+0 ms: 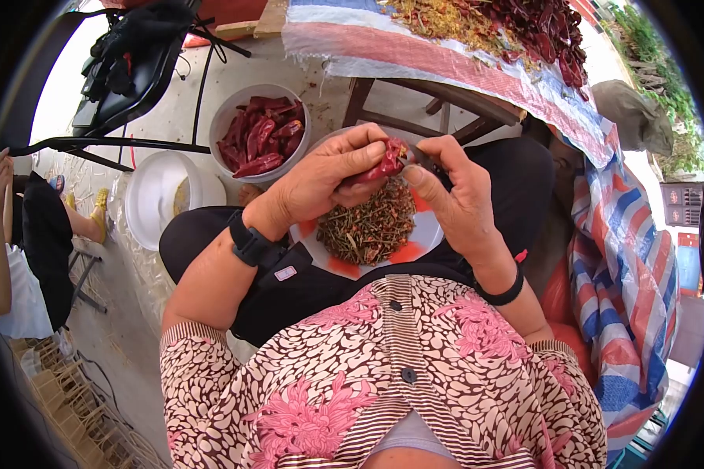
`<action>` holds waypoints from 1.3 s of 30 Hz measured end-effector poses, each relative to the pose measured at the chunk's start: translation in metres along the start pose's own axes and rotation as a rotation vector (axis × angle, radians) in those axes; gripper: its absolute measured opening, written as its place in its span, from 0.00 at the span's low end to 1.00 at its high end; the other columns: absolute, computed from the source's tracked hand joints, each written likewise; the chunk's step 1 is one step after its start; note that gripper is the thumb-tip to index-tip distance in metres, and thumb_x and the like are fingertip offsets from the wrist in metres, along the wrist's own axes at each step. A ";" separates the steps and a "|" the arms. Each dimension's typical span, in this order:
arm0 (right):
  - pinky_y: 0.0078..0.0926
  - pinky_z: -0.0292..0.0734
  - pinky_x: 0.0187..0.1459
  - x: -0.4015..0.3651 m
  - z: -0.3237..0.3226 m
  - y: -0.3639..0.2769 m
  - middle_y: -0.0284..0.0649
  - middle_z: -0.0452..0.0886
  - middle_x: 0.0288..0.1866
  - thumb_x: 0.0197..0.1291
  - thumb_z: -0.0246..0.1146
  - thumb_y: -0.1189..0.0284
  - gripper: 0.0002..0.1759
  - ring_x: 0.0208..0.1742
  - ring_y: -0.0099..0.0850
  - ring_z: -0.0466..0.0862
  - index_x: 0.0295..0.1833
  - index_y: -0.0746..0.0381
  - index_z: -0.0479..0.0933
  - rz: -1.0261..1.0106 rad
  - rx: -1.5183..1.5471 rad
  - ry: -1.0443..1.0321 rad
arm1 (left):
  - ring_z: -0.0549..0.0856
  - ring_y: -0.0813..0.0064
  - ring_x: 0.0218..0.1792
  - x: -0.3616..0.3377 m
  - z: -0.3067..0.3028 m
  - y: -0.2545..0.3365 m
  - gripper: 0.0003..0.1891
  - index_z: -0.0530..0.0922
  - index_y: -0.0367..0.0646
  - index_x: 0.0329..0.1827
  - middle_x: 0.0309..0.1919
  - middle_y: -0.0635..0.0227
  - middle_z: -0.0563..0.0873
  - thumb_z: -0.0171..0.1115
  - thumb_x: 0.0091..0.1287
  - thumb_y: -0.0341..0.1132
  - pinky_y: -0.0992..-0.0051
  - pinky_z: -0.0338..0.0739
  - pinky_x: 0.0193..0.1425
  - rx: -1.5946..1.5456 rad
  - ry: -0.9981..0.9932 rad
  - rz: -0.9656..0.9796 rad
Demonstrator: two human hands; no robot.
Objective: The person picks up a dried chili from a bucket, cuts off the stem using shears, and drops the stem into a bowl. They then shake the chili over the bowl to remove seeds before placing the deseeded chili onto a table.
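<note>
**Chili held over the lap plate**

The left hand has its grip shut around a dried red chili, fingers curled over the top and the thumb under it. The chili sits mid-frame, raised above the plate and not touching it. Its long axis runs from about 8 o'clock to 2 o'clock. The 8 o'clock end is buried in the left palm and the 2 o'clock end is free, pointing at the right hand. Which end bore the stem cannot be told.

The right hand's grip is closed on a dark tool, its thumb pressed against the chili's free end. The tool's kind is unclear.

The plate rests on the person's lap right under both hands, probably so that whatever drops lands on its heap of stems and seeds. A bowl of whole chilies stands at 10 o'clock, within the left hand's reach, with a white basin at 9 o'clock. At 1 o'clock a cloth-covered worktop carries more chilies.
</note>
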State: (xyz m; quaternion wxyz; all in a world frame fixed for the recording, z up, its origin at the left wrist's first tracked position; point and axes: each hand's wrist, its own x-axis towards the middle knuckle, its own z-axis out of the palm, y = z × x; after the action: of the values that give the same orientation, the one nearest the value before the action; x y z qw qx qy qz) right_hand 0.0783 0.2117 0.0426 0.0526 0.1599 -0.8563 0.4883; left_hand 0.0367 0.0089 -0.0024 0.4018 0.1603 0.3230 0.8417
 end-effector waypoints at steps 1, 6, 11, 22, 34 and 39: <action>0.19 0.71 0.29 0.001 0.000 0.000 0.35 0.77 0.28 0.62 0.66 0.57 0.19 0.26 0.21 0.75 0.44 0.62 0.76 -0.017 -0.020 0.001 | 0.61 0.89 0.19 0.000 0.000 0.001 0.07 0.71 0.49 0.50 0.23 0.78 0.69 0.50 0.76 0.39 0.85 0.50 0.19 0.015 -0.007 -0.004; 0.24 0.74 0.29 0.003 -0.004 -0.002 0.40 0.79 0.30 0.60 0.66 0.55 0.20 0.27 0.33 0.82 0.45 0.61 0.77 -0.050 -0.138 -0.057 | 0.59 0.90 0.18 -0.001 -0.002 0.002 0.07 0.72 0.47 0.48 0.23 0.79 0.69 0.52 0.75 0.39 0.85 0.49 0.19 0.099 0.002 -0.088; 0.28 0.74 0.28 0.002 -0.004 0.000 0.41 0.79 0.30 0.61 0.65 0.56 0.18 0.28 0.38 0.82 0.43 0.61 0.78 -0.098 -0.226 -0.084 | 0.58 0.91 0.17 -0.002 0.000 0.005 0.08 0.72 0.47 0.45 0.22 0.81 0.68 0.54 0.75 0.41 0.86 0.47 0.18 0.205 0.047 -0.166; 0.14 0.54 0.18 -0.006 -0.001 0.012 0.23 0.63 0.20 0.70 0.57 0.56 0.16 0.18 0.12 0.59 0.42 0.59 0.74 0.426 0.851 -0.455 | 0.60 0.89 0.17 -0.006 -0.006 0.003 0.08 0.72 0.45 0.44 0.22 0.81 0.67 0.54 0.74 0.39 0.84 0.49 0.19 0.101 -0.124 -0.228; 0.12 0.48 0.14 -0.018 0.013 0.005 0.26 0.61 0.19 0.70 0.53 0.51 0.21 0.12 0.13 0.55 0.44 0.60 0.68 0.525 1.327 -0.546 | 0.62 0.87 0.18 -0.013 -0.005 0.006 0.08 0.73 0.42 0.44 0.22 0.78 0.69 0.55 0.73 0.37 0.83 0.52 0.21 0.009 -0.227 -0.197; 0.13 0.47 0.13 -0.023 0.021 0.015 0.26 0.60 0.17 0.68 0.55 0.50 0.22 0.12 0.13 0.55 0.44 0.59 0.68 0.426 1.452 -0.711 | 0.63 0.87 0.19 -0.016 -0.001 0.010 0.10 0.75 0.39 0.42 0.23 0.78 0.71 0.59 0.70 0.38 0.83 0.53 0.21 0.039 -0.281 -0.223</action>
State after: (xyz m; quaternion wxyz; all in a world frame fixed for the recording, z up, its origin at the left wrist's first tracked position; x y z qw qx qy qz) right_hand 0.0968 0.2064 0.0135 -0.4302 0.1331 -0.3064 0.8386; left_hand 0.0403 -0.0092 0.0034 0.5306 0.2474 0.2957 0.7548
